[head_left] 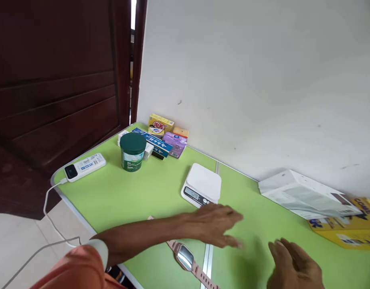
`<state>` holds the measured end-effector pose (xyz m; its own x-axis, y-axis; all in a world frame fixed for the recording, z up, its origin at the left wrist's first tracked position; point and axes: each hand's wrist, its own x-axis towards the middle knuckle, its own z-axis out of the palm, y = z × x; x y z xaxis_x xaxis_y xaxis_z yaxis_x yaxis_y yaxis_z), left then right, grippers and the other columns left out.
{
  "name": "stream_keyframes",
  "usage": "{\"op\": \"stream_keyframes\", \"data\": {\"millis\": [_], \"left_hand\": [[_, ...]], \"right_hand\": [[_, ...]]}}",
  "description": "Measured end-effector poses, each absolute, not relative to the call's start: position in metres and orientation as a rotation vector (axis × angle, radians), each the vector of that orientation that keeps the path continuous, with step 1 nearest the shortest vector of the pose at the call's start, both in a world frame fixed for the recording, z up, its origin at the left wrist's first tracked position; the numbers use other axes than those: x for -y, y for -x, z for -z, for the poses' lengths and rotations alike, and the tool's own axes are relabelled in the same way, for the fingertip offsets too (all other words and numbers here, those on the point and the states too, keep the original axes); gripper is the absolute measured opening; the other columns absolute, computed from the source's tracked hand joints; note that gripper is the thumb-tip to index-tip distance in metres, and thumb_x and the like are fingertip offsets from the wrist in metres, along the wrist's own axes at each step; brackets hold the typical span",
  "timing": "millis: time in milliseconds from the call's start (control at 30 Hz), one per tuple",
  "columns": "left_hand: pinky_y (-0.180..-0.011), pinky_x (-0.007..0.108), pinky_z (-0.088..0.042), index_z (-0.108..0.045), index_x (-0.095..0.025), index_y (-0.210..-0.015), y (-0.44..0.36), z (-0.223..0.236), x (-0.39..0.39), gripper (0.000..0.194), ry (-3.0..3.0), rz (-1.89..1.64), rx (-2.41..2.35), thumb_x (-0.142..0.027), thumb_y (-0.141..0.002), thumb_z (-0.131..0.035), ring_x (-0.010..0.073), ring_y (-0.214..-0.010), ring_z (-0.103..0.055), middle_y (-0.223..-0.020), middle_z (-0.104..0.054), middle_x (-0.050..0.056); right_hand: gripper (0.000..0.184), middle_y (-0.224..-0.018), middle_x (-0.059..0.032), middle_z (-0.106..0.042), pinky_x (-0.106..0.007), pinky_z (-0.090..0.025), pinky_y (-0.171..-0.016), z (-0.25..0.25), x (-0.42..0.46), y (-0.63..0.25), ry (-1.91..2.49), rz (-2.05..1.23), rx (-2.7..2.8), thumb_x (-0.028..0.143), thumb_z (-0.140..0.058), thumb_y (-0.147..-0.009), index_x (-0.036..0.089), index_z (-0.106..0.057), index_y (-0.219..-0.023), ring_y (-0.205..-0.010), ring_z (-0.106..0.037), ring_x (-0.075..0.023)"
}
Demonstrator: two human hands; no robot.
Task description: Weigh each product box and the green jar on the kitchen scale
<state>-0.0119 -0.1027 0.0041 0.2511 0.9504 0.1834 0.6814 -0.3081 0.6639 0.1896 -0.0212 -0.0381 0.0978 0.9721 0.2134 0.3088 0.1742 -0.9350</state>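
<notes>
My left hand (215, 224) reaches across over the green table, fingers stretched out, thumb apart, holding nothing. Just beyond it sits a white kitchen scale (203, 182) with a lit display, its lower edge partly covered by the hand. Under my left forearm lies a smartwatch (185, 257) with a pink strap, part of the strap hidden. At the lower right, my right hand (294, 267) is raised with its fingers loosely bent and the thumb side toward the left hand. Nothing shows in it, and a gap separates the two hands.
A green lidded tub (132, 151) stands before several small boxes (157, 144) by the wall. A white power bank (85, 166) with a cable lies at the left edge. On the right, a white box (305, 194) rests against the wall beside a yellow package (347, 230).
</notes>
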Motion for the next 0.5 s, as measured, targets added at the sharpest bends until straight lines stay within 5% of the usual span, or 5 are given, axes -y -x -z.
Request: {"op": "stream_keyframes", "data": {"millis": [133,267,367,500], "left_hand": [[-0.129,0.058,-0.037,-0.027,-0.020,-0.169,0.076,-0.026,0.158,0.079,-1.697,-1.748,-2.088,-0.055,-0.103,-0.055,0.0351,-0.160,-0.038,-0.168,-0.044,0.020],[-0.134,0.065,-0.022,-0.010,-0.019,-0.169,0.148,-0.020,0.198,0.114,-0.881,-2.215,-2.671,-0.058,-0.088,-0.079,0.0435,-0.167,-0.016,-0.175,-0.024,0.024],[-0.134,0.062,-0.023,-0.012,-0.021,-0.168,0.189,0.001,0.209,0.125,-0.699,-2.171,-2.678,-0.045,-0.075,-0.092,0.0443,-0.164,-0.023,-0.171,-0.029,0.025],[-0.130,0.059,-0.032,-0.028,-0.022,-0.161,0.219,0.027,0.207,0.116,-0.599,-2.038,-2.597,-0.033,-0.067,-0.095,0.0421,-0.156,-0.040,-0.160,-0.044,0.022]], "right_hand": [[0.047,-0.136,-0.0153,-0.070,-0.075,-0.051,-0.113,0.009,0.048,-0.095,1.059,-0.791,1.558,0.061,-0.073,-0.084,0.032,-0.070,-0.120,-0.133,-0.066,-0.0421],[0.046,-0.143,-0.0135,-0.069,-0.065,-0.058,-0.107,0.003,0.090,0.011,0.783,-1.179,1.822,0.054,-0.069,-0.090,0.028,-0.066,-0.128,-0.124,-0.071,-0.0349],[0.045,-0.144,-0.0136,-0.068,-0.058,-0.058,-0.111,0.014,0.118,0.066,0.571,-1.346,1.913,0.049,-0.067,-0.093,0.027,-0.064,-0.132,-0.132,-0.067,-0.0328],[0.043,-0.138,-0.0139,-0.070,-0.054,-0.061,-0.104,0.029,0.134,0.089,0.504,-1.411,1.946,0.049,-0.066,-0.093,0.027,-0.065,-0.130,-0.129,-0.068,-0.0321]]}}
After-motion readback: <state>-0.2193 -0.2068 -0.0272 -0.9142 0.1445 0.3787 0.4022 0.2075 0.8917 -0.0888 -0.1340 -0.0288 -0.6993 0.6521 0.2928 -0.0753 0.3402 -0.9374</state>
